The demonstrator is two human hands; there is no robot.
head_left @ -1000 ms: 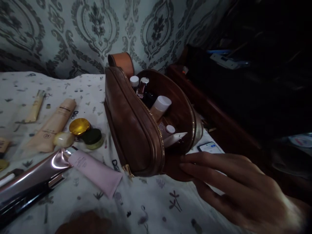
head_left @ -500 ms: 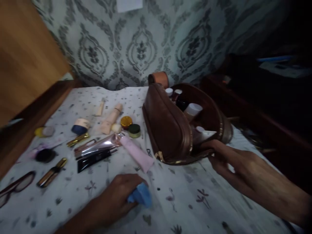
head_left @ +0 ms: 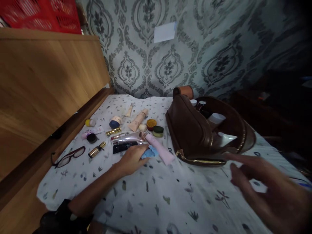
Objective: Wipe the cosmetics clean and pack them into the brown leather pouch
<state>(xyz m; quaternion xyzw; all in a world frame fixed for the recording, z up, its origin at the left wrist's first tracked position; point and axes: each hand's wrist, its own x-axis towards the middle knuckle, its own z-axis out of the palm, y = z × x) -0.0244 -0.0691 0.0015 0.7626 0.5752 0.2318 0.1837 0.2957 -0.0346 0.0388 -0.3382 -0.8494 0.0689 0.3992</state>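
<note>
My left hand [head_left: 133,160] is closed on a crumpled blue cloth [head_left: 150,152], beside a pink tube [head_left: 161,150] and just in front of a black tube [head_left: 124,147]. A silvery pink tube [head_left: 129,138] lies behind these. To the right stands a brown toiletry bag [head_left: 190,126], unzipped, with a white-capped bottle [head_left: 216,119] and a white tube [head_left: 227,139] inside. Near the bag's front right edge is my right hand [head_left: 263,185], fingers apart and nothing visible between them. I cannot tell whether its fingertip touches the bag.
Glasses [head_left: 70,156], a gold lipstick [head_left: 97,149], a gold-lidded jar [head_left: 151,123] and a green-lidded jar [head_left: 158,130] lie among other cosmetics on the patterned cloth [head_left: 156,201]. A wooden cabinet [head_left: 48,71] borders the left, a patterned wall [head_left: 168,65] the back.
My right hand has come off the bag's front edge and drawn back towards me. My left hand, with the blue cloth, is now closer to the tubes. The view has shifted left and up.
</note>
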